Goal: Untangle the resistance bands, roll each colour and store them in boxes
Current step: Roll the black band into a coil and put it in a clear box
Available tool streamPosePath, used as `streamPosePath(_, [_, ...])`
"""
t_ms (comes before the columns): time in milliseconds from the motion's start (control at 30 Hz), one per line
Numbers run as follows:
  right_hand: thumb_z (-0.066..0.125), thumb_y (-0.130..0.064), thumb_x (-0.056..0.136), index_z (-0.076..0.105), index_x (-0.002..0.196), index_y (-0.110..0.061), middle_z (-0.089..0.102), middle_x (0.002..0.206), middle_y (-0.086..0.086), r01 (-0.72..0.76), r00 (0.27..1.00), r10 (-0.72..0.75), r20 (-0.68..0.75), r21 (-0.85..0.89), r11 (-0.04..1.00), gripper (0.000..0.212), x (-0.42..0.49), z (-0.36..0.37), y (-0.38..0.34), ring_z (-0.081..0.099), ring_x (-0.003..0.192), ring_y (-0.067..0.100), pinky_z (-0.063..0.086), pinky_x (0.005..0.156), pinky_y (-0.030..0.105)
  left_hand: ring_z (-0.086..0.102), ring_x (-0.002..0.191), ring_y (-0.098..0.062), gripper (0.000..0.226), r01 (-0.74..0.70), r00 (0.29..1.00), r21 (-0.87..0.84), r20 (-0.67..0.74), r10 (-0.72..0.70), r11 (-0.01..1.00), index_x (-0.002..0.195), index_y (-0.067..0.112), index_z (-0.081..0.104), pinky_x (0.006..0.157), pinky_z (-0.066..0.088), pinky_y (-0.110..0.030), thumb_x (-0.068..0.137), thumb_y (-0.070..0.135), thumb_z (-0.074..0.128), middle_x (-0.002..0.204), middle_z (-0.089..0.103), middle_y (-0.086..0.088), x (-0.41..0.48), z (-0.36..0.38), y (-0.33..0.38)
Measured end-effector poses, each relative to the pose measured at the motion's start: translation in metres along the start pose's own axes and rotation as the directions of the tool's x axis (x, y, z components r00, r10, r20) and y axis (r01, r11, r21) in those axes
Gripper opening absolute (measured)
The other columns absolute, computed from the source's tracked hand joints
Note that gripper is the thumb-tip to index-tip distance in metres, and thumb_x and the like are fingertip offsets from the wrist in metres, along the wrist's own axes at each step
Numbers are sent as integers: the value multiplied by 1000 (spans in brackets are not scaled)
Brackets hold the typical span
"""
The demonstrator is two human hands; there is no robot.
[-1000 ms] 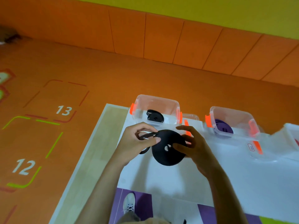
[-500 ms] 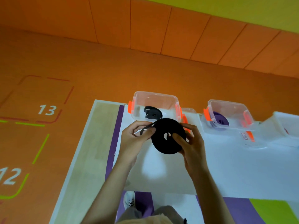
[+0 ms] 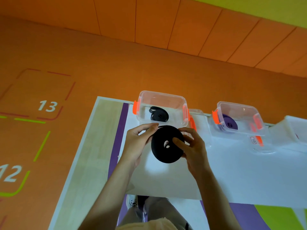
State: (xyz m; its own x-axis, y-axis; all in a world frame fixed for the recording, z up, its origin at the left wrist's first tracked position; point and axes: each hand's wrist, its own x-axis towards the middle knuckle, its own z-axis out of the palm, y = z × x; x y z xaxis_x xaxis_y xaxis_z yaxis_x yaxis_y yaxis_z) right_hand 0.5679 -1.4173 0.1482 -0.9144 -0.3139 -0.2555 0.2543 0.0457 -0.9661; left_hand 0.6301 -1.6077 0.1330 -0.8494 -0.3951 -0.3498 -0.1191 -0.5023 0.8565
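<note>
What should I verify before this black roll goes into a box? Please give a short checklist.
1. Hold on the black roll: ok. The right hand grips it with the thumb on its face.
2. Loose end wound in: not ok. It stands off the top of the roll, pinched by the left hand.
3. Left box open: ok, no lid on it.
4. Colour match: ok. It holds a small black roll; the purple roll lies in the other box.
5. Room for the bigger roll: cannot tell.
</note>
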Motion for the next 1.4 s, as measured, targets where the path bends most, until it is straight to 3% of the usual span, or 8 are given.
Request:
streamPosePath(267, [81,-7,87,69,113,-17,80,103,12,-67,997,70,-38,72,995,30,56,1,8,78,90,33,63,64,42,76,94,-27,15,-42,974,78,-221,58,996,94,19,77,88,62,-46,85,27,87,98,79,-7,42,17,-9])
streamPosePath(400, [77,-3,92,68,111,-19,80,105,9,-141,987,149,-57,134,981,27,98,-6,15,78,90,24,64,67,44,75,100,-27,18,131,980,64,-158,-120,989,110,28,79,91,59,-46,93,23,82,110,78,-17,73,24,-8])
streamPosePath(567, [78,-7,91,68,113,-23,81,103,0,-215,966,230,-119,127,968,29,159,-7,40,77,95,17,66,73,43,80,92,-23,29,122,978,143,-183,-95,982,115,24,78,73,66,-35,90,11,84,94,79,-12,132,31,-18])
streamPosePath(800, [74,-5,93,62,113,-20,67,104,-10,-231,950,208,-233,-76,970,28,238,8,83,64,96,5,52,70,13,76,98,-33,19,161,940,204,-331,-86,966,99,16,75,64,66,-33,89,3,83,105,76,-10,221,41,-46])
streamPosePath(967, [66,2,90,64,112,-7,70,109,12,-330,931,271,-246,-245,912,24,279,13,104,65,97,26,52,71,26,70,110,-49,21,260,907,310,-404,-121,914,111,0,72,90,62,-61,91,-4,78,116,74,-24,268,37,-73])
streamPosePath(1100, [66,-4,92,70,113,2,72,99,18,-431,901,404,-155,-420,799,22,301,5,122,68,92,32,43,55,23,70,115,-44,26,291,917,525,-391,-76,800,119,-1,74,100,58,-58,93,-2,76,120,74,-25,289,34,-94])
streamPosePath(1267, [64,-7,95,65,126,4,66,121,22,-420,896,425,-129,-558,716,33,311,0,135,67,105,35,59,84,39,70,112,-40,24,319,912,656,-410,-31,684,120,0,73,100,58,-54,96,6,75,120,74,-22,302,31,-111])
streamPosePath(1400, [64,-12,98,60,135,0,50,135,20,-404,899,418,-134,-623,670,39,313,3,134,58,115,35,54,96,39,69,115,-35,26,316,924,743,-381,-15,590,123,2,71,106,54,-45,99,11,73,123,73,-18,308,28,-112])
